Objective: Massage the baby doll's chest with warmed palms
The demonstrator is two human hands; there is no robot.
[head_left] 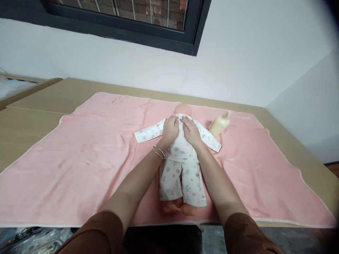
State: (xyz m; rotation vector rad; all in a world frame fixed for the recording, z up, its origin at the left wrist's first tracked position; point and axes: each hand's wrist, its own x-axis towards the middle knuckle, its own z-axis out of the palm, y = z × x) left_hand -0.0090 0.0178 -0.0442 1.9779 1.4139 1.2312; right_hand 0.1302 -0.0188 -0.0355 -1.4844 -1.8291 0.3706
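Observation:
A baby doll (182, 155) lies stretched out on a pink blanket (87, 151), its bald head (183, 109) towards the wall. It wears a white printed top and matching trousers (194, 183), with bare feet at the near end. My left hand (171, 127) rests on the doll's upper body near its left-side sleeve (148, 133) in view, fingers together and lying on the cloth. Opposite it, my right hand (190, 129) lies flat on the top just below the neck, fingers stretched out. Both hands touch the doll, apart from each other by a narrow gap.
A pale yellow bottle (221, 123) lies on the blanket, right of the doll, close to its sleeve. The wooden table (34, 120) shows around the blanket. Behind it stand a white wall (230, 77) and a dark window frame (196, 35). Clear plastic bags (45, 241) are below, at left.

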